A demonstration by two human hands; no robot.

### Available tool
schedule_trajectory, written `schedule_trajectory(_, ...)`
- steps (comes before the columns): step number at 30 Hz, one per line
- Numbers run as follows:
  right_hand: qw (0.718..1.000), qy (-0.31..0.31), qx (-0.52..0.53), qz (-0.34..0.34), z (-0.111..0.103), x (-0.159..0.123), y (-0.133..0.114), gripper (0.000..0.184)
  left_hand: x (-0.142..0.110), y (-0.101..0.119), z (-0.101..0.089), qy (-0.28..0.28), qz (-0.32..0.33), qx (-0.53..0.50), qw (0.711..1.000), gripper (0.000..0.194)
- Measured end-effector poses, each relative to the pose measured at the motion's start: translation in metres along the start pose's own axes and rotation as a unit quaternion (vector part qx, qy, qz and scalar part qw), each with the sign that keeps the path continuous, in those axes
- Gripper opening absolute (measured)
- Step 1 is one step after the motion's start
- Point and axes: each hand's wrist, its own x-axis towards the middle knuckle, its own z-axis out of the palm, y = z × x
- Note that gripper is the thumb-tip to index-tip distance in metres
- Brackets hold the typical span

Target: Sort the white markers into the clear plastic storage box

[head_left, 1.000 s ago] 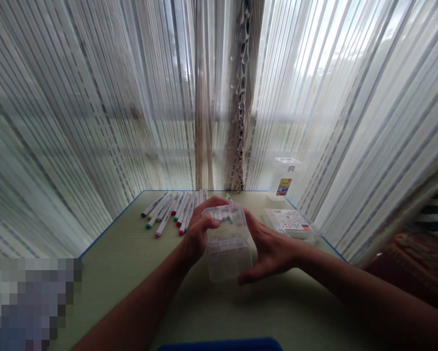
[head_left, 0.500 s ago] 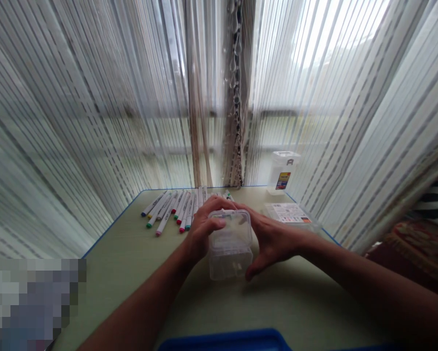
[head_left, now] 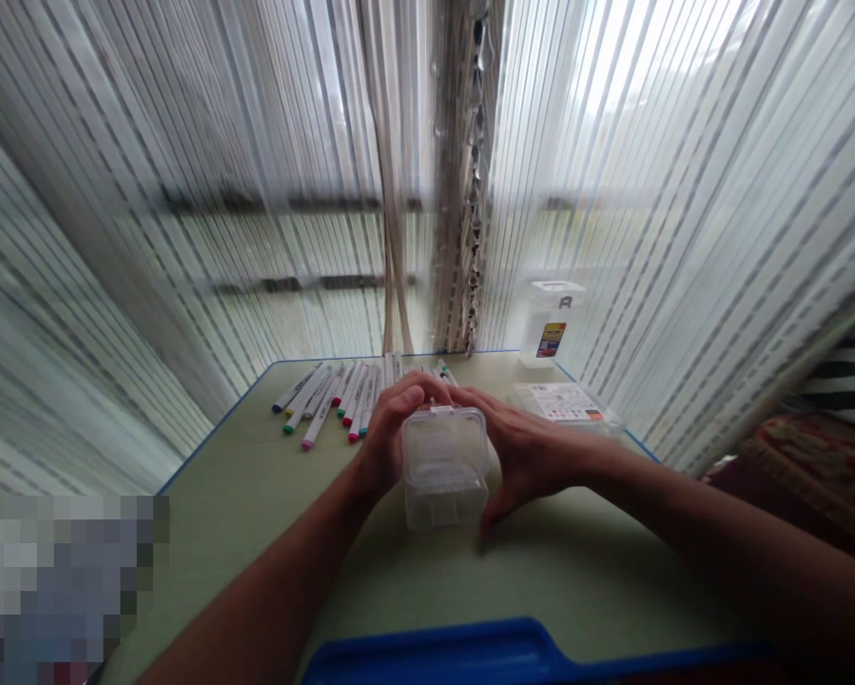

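A small clear plastic box (head_left: pixel 445 504) with a clear lid (head_left: pixel 445 447) is between my hands, over the near middle of the table. The lid lies over the top of the box; whether it is latched I cannot tell. Around the box's left and far side wraps my left hand (head_left: pixel 391 428), its thumb near the lid's far left corner. My right hand (head_left: pixel 531 452) curves round the right side, fingers behind the box against the left fingers, thumb low by the near right corner. A narrow gap shows between the right palm and the box.
Several white markers (head_left: pixel 320 419) with coloured caps lie at the back left of the green table (head_left: pixel 256 514). A tall clear container (head_left: pixel 548 328) stands back right, behind a flat clear case (head_left: pixel 566 404). A blue tray edge (head_left: pixel 434 647) is in front; striped curtains (head_left: pixel 184 190) hang behind.
My left thumb has slid off the lid's top toward its far edge. The lid sits lower and flatter over the box. More of the blue tray edge shows as the view tilts down.
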Motion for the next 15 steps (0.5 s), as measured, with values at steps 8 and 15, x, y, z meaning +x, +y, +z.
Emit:
schedule_trajectory(8,0.999,0.02,0.026,-0.023,-0.005,0.001,-0.002,0.138,0.0,0.007,0.005,0.013,-0.022,-0.044,0.999,0.045)
schedule_trajectory(15,0.987,0.06,0.15,0.009,-0.011,-0.003,0.006,0.105,0.008,0.005,-0.009,0.158,0.018,0.04,0.986,0.044)
